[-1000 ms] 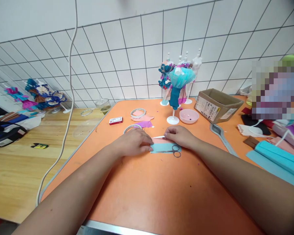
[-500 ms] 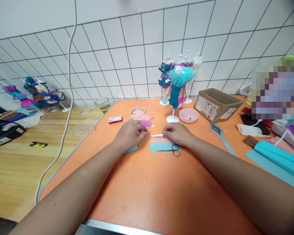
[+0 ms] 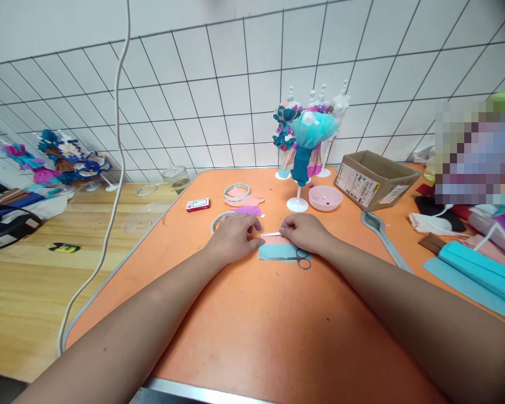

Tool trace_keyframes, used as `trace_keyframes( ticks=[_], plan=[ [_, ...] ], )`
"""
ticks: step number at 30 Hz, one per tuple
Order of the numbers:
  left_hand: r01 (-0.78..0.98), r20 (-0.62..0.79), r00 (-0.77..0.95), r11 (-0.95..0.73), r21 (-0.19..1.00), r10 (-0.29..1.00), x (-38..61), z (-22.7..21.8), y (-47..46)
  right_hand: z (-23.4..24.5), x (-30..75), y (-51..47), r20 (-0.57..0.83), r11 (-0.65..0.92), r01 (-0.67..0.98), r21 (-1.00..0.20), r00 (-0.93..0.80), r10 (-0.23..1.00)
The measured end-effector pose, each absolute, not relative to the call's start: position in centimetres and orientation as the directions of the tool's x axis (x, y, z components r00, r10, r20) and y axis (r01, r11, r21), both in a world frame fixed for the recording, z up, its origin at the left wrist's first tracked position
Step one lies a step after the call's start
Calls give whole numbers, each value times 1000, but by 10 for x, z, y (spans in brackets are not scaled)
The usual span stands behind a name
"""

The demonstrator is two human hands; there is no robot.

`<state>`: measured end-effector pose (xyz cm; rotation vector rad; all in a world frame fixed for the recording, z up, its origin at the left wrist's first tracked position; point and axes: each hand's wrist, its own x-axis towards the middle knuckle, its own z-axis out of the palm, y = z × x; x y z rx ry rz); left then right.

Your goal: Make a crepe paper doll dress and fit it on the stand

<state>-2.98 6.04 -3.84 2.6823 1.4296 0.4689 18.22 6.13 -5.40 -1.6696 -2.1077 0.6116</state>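
My right hand (image 3: 302, 231) pinches the right end of a thin white strip (image 3: 271, 234), which looks like tape, along the top edge of a pink piece of paper (image 3: 273, 240). At the strip's left end is my left hand (image 3: 235, 238), thumb and fingers apart with nothing visible between them. Below the pink lies a light blue piece (image 3: 269, 252), with small scissors (image 3: 303, 259) resting across its right part. A tape roll (image 3: 215, 222) is partly hidden behind my left hand. Just beyond sits a purple scrap (image 3: 249, 211).
A dress form (image 3: 303, 163) in teal paper stands behind my hands, beside a pink bowl (image 3: 325, 198) and a cardboard box (image 3: 372, 182). To the left are a red-and-white box (image 3: 198, 205) and another tape roll (image 3: 237, 192). Blue paper (image 3: 480, 269) lies right; a cord (image 3: 118, 112) hangs left.
My left hand has shifted right and slightly nearer, its thumb now over the left edge of the pink and blue paper. The tape roll behind it has come into view. My right hand stays put.
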Motion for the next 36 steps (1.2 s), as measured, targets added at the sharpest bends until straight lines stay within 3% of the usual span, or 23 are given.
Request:
trace_keyframes(
  ticks=[6, 13, 20, 28, 36],
  plan=[
    [759, 271, 595, -640, 119, 757, -32, -36, 59, -54, 181, 60, 24, 201, 819, -537, -224, 974],
    [547, 208, 816, -837, 25, 539, -27, -32, 55, -54, 181, 61, 17, 191, 840, -508, -211, 977],
    [600, 196, 795, -791, -116, 574, -24, -36, 52, -45, 183, 58, 14, 134, 857, -498, -147, 989],
    [589, 209, 805, -792, -162, 556, -24, -33, 51, -40, 199, 62, -107, 75, 802, -592, -171, 979],
    [575, 199, 815, -801, -164, 545, -25, -30, 50, -43, 198, 63, -10, 88, 841, -534, -111, 994]
  ],
)
